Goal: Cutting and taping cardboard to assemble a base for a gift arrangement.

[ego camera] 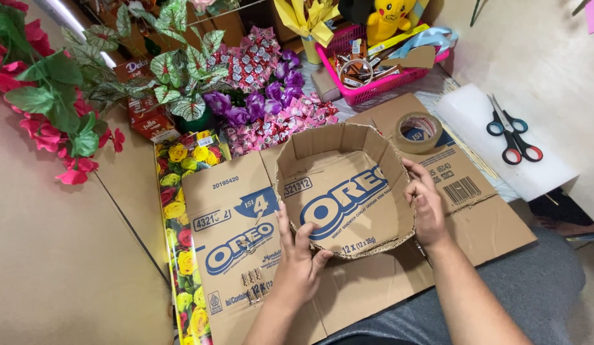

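A shallow heart-like tray (pixel 348 144) made of brown cardboard, with a low bent wall around a printed base, is held above a flattened cardboard box (pixel 246 211) on the floor. My left hand (pixel 300 259) grips the tray's near left rim, fingers inside the wall. My right hand (pixel 426 204) clasps the right side of the wall.
A roll of brown tape (pixel 418 132) lies behind the tray. Two scissors (pixel 511 133) rest on a white foam sheet (pixel 476 112) at right. A pink basket (pixel 380 89), wrapped sweets bouquets (pixel 271 121), artificial flowers (pixel 51 96) and a floral wrap strip (pixel 182 243) crowd the left and back.
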